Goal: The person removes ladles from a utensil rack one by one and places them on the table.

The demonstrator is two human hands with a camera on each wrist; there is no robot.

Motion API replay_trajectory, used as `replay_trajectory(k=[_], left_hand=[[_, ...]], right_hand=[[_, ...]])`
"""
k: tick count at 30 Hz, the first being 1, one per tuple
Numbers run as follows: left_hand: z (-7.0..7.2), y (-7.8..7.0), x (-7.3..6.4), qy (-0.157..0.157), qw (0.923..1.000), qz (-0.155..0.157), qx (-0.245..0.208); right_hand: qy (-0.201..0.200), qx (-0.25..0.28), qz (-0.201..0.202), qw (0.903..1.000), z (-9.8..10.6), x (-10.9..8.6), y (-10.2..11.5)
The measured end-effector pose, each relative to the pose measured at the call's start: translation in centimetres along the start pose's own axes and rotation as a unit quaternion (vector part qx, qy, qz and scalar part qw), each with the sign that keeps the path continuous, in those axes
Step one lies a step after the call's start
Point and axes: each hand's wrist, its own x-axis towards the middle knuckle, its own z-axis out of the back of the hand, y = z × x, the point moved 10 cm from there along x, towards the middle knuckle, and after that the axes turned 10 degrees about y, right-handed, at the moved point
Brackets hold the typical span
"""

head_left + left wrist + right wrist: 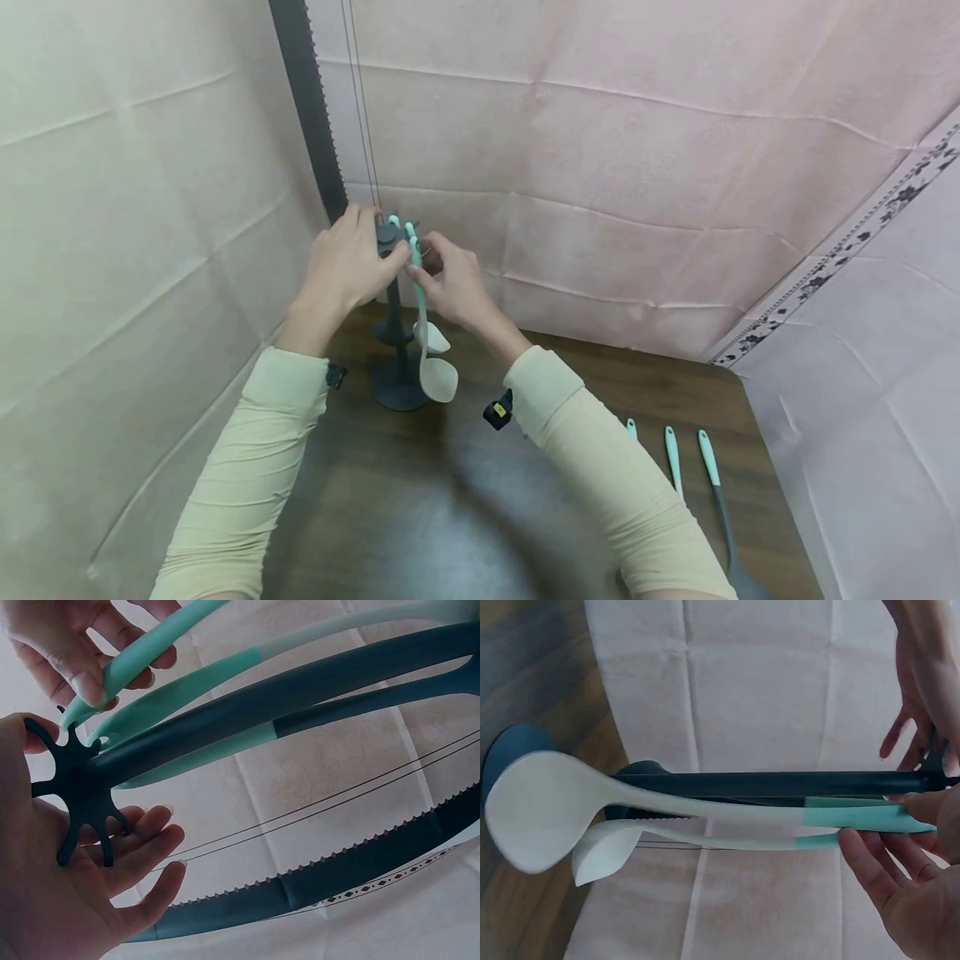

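My left hand (341,262) holds the hooked top of a dark utensil stand (400,392), its fingers around the hooks (82,776) in the left wrist view. The right hand (453,283) pinches the mint handle of a white ladle (536,814) close to one hook; whether the handle's hole is over that hook cannot be told. Behind it a second white scoop-shaped utensil (604,855) hangs from the stand, near the right fingertips. A dark utensil with a mint handle (225,750) also hangs there, its head mostly hidden.
On the wooden table (352,517), at the right, lie several mint-handled utensils, among them one with a dark shaft (723,512); my right sleeve partly covers them. A cloth backdrop (600,208) rises behind the stand, and another cloth wall (150,250) stands at the left.
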Motion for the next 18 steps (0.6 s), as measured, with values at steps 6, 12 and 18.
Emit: replay_trajectory(k=[6,12,18], left_hand=[[-0.05,-0.41,-0.25,0.003,1.0,0.004,0.007],[0.05,-0.47,-0.14,-0.004,1.0,0.003,0.007],[-0.12,-0.36,-0.25,0.0,1.0,0.007,0.004]], right_hand=[[0.01,-0.011,-0.009,0.9999,0.6,-0.46,-0.02],[-0.006,-0.013,-0.008,0.9999,0.84,-0.74,0.3],[-0.013,-0.012,-0.002,0.9998,0.86,-0.85,0.42]])
